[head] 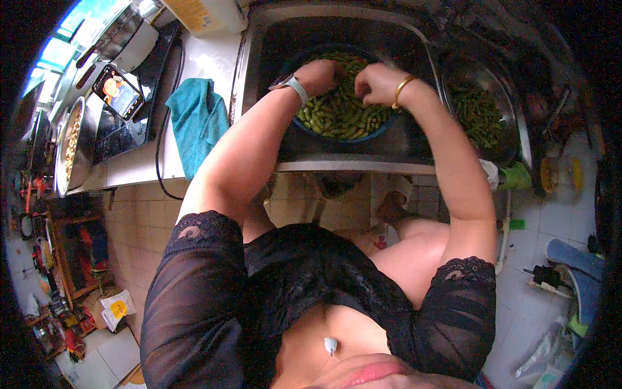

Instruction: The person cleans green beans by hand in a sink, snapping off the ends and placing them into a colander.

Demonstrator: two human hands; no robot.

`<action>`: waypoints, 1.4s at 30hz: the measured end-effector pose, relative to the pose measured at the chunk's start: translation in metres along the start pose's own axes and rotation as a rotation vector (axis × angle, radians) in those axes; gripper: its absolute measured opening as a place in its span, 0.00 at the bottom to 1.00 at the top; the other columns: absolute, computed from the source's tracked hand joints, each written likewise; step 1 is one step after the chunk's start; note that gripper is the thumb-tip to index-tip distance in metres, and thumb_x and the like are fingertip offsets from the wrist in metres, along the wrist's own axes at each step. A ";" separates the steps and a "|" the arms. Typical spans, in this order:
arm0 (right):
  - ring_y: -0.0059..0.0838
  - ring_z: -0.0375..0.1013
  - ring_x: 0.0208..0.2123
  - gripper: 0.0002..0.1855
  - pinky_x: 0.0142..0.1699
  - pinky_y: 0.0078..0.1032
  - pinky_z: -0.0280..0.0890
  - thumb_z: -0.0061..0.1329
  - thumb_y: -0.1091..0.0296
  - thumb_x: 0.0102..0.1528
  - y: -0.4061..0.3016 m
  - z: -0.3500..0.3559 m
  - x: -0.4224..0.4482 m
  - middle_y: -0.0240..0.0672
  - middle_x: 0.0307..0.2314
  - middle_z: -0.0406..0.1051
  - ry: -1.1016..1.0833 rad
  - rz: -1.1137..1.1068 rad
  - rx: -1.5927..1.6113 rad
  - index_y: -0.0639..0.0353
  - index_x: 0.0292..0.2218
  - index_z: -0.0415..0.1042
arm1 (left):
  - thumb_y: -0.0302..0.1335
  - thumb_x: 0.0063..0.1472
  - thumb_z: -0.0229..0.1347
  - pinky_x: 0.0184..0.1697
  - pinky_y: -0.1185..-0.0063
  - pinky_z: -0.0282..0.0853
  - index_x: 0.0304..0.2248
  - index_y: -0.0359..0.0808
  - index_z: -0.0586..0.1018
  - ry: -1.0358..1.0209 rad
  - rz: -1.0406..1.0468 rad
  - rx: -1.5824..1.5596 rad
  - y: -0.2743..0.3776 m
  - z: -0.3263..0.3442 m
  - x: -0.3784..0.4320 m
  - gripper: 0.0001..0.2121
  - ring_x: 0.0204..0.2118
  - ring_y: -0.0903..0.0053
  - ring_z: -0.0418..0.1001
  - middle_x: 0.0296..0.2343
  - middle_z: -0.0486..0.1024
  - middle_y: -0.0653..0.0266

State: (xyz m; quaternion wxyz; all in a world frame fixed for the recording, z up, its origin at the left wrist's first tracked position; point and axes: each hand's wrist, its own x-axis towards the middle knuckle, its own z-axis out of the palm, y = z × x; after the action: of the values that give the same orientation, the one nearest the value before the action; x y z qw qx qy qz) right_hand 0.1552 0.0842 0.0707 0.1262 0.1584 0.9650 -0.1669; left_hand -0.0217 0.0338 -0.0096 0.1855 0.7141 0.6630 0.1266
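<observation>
A blue basin point(357, 139) stands in the left bowl of the steel sink, filled with green soybean pods point(340, 121). My left hand point(318, 78), with a watch on its wrist, reaches over the basin's left side, its fingertips dim among the pods. Across from it, my right hand point(381, 86) is curled above the basin's right side, below a gold bangle point(402, 91). Whether either hand pinches a pod is not visible. More greens, which look like pods point(474, 116), lie in the right sink bowl.
On the left counter lie a teal cloth point(199, 119) and a phone point(118, 91) with a lit screen on a black cooktop point(124, 129). A metal bowl point(77, 146) of pale pieces stands near the counter's edge. Behind are a pot point(116, 36) and a yellow-labelled container point(206, 17).
</observation>
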 end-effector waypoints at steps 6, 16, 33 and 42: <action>0.40 0.66 0.36 0.13 0.41 0.31 0.61 0.48 0.71 0.42 -0.009 0.041 0.016 0.44 0.32 0.67 -0.237 0.201 -0.229 0.63 0.33 0.67 | 0.28 0.45 0.51 0.35 0.72 0.66 0.35 0.36 0.72 -0.066 0.066 0.128 -0.010 0.012 -0.004 0.15 0.33 0.62 0.69 0.30 0.71 0.52; 0.46 0.66 0.31 0.16 0.36 0.35 0.61 0.38 0.59 0.51 0.011 0.039 0.030 0.49 0.27 0.67 0.060 0.369 -0.097 0.65 0.30 0.67 | 0.29 0.50 0.43 0.32 0.73 0.67 0.27 0.36 0.75 -0.095 0.114 0.377 -0.011 0.004 -0.005 0.10 0.30 0.63 0.70 0.27 0.72 0.54; 0.44 0.65 0.36 0.18 0.39 0.33 0.61 0.37 0.76 0.44 0.030 0.065 0.046 0.48 0.33 0.66 -0.086 0.308 -0.122 0.61 0.40 0.62 | 0.36 0.43 0.54 0.32 0.72 0.66 0.30 0.35 0.75 -0.341 0.200 0.497 -0.011 0.019 -0.014 0.15 0.34 0.67 0.70 0.31 0.72 0.60; 0.45 0.66 0.32 0.11 0.36 0.34 0.62 0.38 0.71 0.47 0.045 0.062 0.044 0.48 0.29 0.67 0.058 0.300 -0.170 0.64 0.33 0.67 | 0.24 0.45 0.47 0.30 0.72 0.66 0.24 0.31 0.75 -0.177 0.106 0.379 -0.006 0.013 -0.003 0.07 0.29 0.64 0.71 0.25 0.72 0.52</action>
State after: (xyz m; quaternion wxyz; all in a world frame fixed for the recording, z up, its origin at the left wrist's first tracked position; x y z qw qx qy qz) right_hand 0.1419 0.1134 -0.0121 0.1349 0.2939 0.9444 -0.0592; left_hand -0.0220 0.0300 -0.0238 0.0986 0.7784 0.6177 -0.0538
